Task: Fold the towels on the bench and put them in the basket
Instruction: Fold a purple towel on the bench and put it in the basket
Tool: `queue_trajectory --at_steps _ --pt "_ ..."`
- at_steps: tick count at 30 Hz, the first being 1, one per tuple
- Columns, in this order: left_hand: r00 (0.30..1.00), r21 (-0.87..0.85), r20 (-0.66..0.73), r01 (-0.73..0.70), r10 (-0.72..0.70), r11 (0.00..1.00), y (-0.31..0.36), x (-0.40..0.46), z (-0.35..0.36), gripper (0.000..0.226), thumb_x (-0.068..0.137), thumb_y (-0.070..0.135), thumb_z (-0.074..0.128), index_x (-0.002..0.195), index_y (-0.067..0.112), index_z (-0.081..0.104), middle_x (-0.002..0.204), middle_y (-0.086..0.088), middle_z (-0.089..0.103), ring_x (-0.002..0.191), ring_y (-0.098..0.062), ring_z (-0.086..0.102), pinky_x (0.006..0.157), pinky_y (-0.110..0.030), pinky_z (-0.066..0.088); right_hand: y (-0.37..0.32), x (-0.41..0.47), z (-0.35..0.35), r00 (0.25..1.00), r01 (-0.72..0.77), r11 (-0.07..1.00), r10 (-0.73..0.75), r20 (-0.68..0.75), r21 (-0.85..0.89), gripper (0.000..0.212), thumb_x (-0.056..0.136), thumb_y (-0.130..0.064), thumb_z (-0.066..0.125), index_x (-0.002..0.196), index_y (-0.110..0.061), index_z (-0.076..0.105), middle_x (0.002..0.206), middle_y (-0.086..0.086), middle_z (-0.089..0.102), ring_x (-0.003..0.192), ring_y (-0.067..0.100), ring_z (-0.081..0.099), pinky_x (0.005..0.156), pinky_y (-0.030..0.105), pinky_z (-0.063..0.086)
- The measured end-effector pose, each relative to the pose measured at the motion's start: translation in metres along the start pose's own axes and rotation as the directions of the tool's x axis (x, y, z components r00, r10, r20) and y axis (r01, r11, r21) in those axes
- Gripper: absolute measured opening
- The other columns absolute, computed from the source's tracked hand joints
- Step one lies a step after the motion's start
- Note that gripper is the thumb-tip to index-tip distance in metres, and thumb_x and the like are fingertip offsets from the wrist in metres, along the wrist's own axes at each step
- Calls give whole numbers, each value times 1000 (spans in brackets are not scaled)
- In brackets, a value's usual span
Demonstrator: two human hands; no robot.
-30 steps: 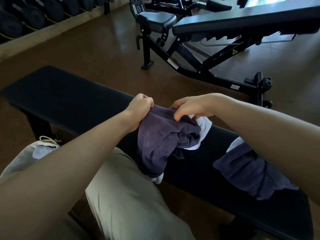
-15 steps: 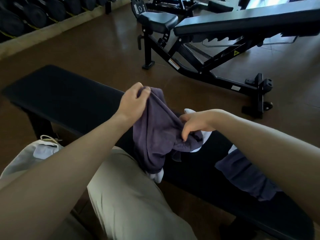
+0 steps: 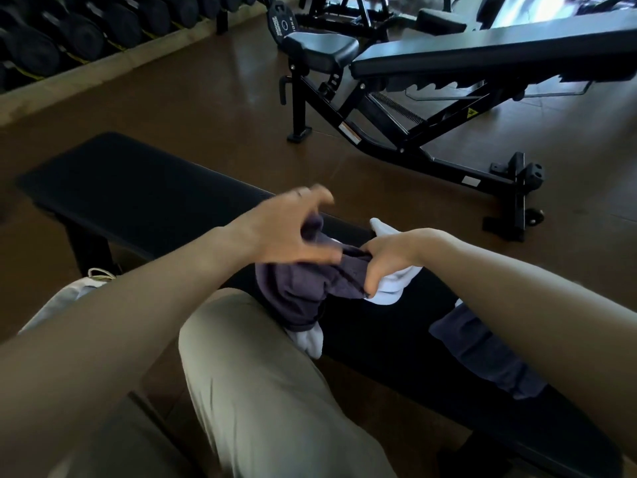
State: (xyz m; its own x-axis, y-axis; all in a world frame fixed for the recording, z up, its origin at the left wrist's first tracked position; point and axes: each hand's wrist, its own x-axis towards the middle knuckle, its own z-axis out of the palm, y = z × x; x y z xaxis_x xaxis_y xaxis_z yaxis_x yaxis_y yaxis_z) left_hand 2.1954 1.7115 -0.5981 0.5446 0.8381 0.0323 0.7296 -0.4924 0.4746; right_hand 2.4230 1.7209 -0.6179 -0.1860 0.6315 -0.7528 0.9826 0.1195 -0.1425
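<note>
A purple-grey towel (image 3: 296, 294) with a white towel (image 3: 389, 288) bunched into it lies crumpled on the flat black bench (image 3: 144, 198), partly draped over its near edge by my knee. My right hand (image 3: 396, 257) is shut on the bunch where purple and white meet. My left hand (image 3: 293, 232) hovers blurred just above the purple towel, fingers spread and holding nothing. Another purple towel (image 3: 489, 357) lies further right on the bench, partly hidden by my right forearm. A white fabric basket (image 3: 79, 291) with a cord sits on the floor at the left, behind my left arm.
An adjustable black weight bench (image 3: 431, 60) stands on the brown floor beyond. A rack of dumbbells (image 3: 69, 32) lines the far left. My knee in beige trousers (image 3: 269, 374) presses against the bench's near edge.
My left hand has let go of the purple towel and opened above it. The towel has dropped lower onto the bench. My right hand keeps its grip and has moved slightly right.
</note>
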Motion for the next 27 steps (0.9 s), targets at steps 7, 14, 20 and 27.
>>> queue_trajectory --at_steps 7,14,20,27 --pt "917 457 108 -389 385 800 -6 -6 -8 18 98 39 55 90 24 55 87 10 50 77 -10 54 66 -24 42 -5 -6 1 1000 1 1000 -1 23 -9 40 83 -47 76 115 -24 65 117 4 64 109 26 60 96 41 48" --pt "731 -364 -633 9 -255 931 -12 -5 -34 31 101 29 57 78 10 48 67 5 42 60 -6 39 57 -20 32 -3 -3 12 980 -94 986 67 -186 -139 42 73 -63 70 92 -25 68 102 4 46 94 23 58 86 39 55" --pt "595 -304 -720 194 -358 933 -31 -17 -61 22 99 32 62 87 17 49 72 9 46 60 -8 42 57 -7 35 14 1 11 985 -146 951 114 -131 -271 23 85 -27 71 104 -15 67 134 8 58 126 26 57 106 44 48" --pt "946 87 -319 95 -63 992 -42 -30 -31 24 90 31 74 101 20 56 84 9 61 76 -4 58 70 -29 51 -17 -10 2 998 -62 990 60 -22 -124 39 83 -40 72 112 -45 47 119 10 57 97 28 62 84 40 56"
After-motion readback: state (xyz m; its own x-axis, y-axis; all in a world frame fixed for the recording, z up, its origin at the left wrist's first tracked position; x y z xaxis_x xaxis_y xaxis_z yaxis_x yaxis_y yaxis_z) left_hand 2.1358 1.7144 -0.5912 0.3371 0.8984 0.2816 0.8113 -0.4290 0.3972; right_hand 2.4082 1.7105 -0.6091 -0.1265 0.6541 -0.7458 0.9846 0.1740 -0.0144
